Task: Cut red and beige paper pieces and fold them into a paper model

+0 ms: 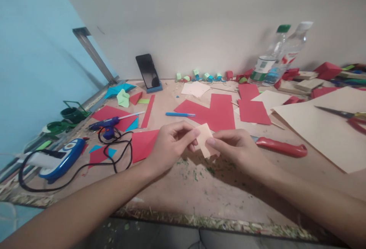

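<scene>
Between my two hands, above the middle of the table, is a small cream piece of paper [205, 140]. My left hand [173, 142] pinches its left edge between thumb and fingers. On the right side, my right hand [235, 146] grips the paper's lower right edge, thumb on top. Red paper sheets [221, 112] lie just beyond the hands, with a blue pen [180, 114] beside them. A knife with a red handle [281, 146] rests right of my right hand, its blade partly hidden behind that hand. Green shreds [197, 169] are scattered below.
At left lie a blue glue gun [108, 125] and a blue-and-white power strip [63, 157] with a black cord. A phone [148, 71] stands at the back. Two bottles [264, 64] stand back right. Scissors [347, 115] lie on a large cream sheet [323, 134] at right.
</scene>
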A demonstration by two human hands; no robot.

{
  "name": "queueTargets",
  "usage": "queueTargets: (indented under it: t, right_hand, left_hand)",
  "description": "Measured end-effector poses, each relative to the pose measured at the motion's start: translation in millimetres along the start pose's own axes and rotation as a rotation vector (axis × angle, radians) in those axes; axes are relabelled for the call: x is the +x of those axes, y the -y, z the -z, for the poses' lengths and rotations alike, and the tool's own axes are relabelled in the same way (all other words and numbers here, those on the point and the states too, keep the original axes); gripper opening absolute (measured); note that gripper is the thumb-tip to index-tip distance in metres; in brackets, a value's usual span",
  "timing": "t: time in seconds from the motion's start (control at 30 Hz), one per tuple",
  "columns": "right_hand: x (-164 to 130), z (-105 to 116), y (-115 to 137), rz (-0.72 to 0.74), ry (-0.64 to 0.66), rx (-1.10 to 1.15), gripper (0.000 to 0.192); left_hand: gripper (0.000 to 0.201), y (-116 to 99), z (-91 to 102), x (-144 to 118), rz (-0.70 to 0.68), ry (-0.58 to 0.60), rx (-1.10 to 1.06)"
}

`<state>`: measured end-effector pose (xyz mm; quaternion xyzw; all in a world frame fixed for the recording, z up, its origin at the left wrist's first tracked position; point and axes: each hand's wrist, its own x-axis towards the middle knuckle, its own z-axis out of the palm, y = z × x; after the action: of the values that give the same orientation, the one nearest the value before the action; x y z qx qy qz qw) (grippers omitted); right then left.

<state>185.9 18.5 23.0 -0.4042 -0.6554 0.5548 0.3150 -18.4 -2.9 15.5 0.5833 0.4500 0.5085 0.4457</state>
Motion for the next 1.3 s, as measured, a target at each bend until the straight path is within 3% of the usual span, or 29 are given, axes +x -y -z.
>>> queueTargets:
  t: [0.5, 0.77, 1.03, 1.3]
  right_hand:
    - [1, -1, 1, -0.013, 0.01, -0.113, 0.057]
    - [2, 1, -13, 0.027, 0.158, -0.238, 0.05]
    - [0, -4, -7, 0.039, 0.169, -0.252, 0.049]
    - [-1, 0, -1, -0.021, 0.11, -0.199, 0.042]
  left_hand:
    - [0.025, 9, 0.8, 0, 0.094, 0.172, -0.013]
    - [0.019, 10, -1.9, 0, 0.095, 0.256, 0.072]
    - [0.018, 8, -1.9, 2, 0.116, 0.16, -0.046]
    - [0.021, 14, 3.7, 11, 0.082, -0.06, -0.105]
